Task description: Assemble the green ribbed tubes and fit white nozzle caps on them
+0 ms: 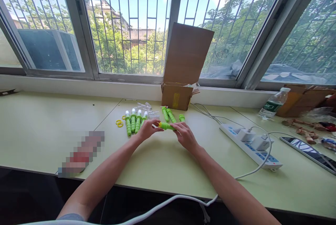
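Fingers of the left hand (147, 129) are closed on the yellow end (159, 125) of a green ribbed tube (166, 126), and those of the right hand (186, 135) grip its other end. Held nearly level, the tube is on the person's side of the cardboard box (169, 98). Just in front of the box lie more green pieces (171, 115); left of it, four pale-topped green tubes (133, 121) lie side by side on the bench (157, 169), with yellow rings (119, 124) farther left of the box. The step in hand appears to be fitting or turning the yellow end; whether it is seated cannot be told, as the fingers partly cover it. The next move seems to call for a steady right-hand hold and a small, straight push or twist from the left.
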`<state>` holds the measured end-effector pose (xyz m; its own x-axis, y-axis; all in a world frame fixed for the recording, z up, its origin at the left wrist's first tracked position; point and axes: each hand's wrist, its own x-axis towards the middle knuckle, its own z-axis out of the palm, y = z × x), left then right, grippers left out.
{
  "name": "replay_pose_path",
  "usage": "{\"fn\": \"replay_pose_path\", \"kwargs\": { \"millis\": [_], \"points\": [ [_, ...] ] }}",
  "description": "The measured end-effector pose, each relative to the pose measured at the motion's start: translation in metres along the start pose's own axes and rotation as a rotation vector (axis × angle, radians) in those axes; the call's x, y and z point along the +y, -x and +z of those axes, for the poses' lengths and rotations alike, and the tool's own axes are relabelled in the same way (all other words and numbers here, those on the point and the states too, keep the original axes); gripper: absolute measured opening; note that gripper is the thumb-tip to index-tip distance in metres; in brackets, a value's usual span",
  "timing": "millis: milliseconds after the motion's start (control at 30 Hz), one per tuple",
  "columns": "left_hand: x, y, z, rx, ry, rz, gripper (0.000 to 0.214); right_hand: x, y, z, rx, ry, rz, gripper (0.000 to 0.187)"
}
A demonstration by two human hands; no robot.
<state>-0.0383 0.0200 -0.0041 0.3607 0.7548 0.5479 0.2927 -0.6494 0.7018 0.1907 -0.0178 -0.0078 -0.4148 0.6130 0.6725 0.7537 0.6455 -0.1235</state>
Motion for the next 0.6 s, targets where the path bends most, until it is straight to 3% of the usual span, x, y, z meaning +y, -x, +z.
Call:
{"fn": "replay_pose_path", "kwargs": {
  "millis": [600],
  "points": [
    [0.0024,0.0005,-0.0016,-0.054,0.076,-0.080,0.044,-0.0004,0.0007,0.0008,0.017,0.043,-0.016,0.034]
  ]
}}
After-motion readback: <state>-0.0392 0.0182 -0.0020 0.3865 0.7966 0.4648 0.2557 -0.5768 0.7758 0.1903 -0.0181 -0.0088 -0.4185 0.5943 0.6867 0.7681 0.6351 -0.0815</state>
